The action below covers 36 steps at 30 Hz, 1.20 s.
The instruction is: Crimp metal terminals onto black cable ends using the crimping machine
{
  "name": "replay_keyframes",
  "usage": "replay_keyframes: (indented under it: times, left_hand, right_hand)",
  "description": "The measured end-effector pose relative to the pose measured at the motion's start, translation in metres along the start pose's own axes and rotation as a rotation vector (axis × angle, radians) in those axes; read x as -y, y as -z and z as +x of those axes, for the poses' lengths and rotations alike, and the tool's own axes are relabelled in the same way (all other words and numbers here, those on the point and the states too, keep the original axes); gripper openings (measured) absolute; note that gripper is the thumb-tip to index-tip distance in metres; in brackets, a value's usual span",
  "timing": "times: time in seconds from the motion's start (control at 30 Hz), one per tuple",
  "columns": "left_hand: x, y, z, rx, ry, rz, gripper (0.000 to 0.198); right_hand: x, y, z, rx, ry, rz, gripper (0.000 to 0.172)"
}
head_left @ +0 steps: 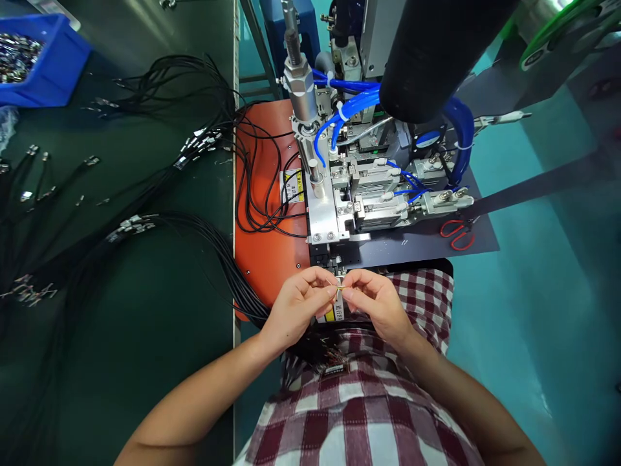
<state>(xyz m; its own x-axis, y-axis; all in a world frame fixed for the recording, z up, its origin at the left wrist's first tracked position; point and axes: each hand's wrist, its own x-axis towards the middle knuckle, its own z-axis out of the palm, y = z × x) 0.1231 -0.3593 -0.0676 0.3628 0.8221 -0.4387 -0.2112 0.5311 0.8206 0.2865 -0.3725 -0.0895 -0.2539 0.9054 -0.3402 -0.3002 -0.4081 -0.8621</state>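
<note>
My left hand (310, 301) and my right hand (374, 299) meet just in front of the machine (323, 213), above my lap. Both are closed in a pinch, thumb against fingertips. Between them runs a short, thin yellowish wire (341, 288), gripped from either side. Its ends are hidden by the fingers. Below my left wrist, a bundle of black cables (315, 346) with fine bare ends lies against the checked shirt. Partly covered by my hands is a label with yellow and white parts (338, 309).
An orange-red plate (272, 259) carries looped black cables (252, 194). On the dark green table (169, 362) lie cable bundles with metal connectors (130, 226) and a blue bin (63, 65) of small metal parts. Red-handled scissors (458, 233) lie right of the machine. A black cylinder (431, 58) hangs overhead.
</note>
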Motion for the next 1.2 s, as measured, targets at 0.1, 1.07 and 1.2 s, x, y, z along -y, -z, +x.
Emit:
replay_keyframes:
  times: [0.1, 1.07, 1.2]
  left_hand:
    - [-0.001, 0.000, 0.000, 0.014, 0.015, 0.008, 0.018]
    - [0.001, -0.002, 0.000, 0.000, -0.002, -0.002, 0.020]
    - [0.001, -0.004, 0.000, -0.022, 0.044, -0.052, 0.022]
  right_hand:
    - [0.005, -0.001, -0.002, 0.011, 0.056, -0.131, 0.010]
    - [0.009, -0.006, -0.003, -0.124, 0.014, -0.154, 0.012]
    - [0.004, -0.005, -0.004, -0.114, -0.050, -0.005, 0.015]
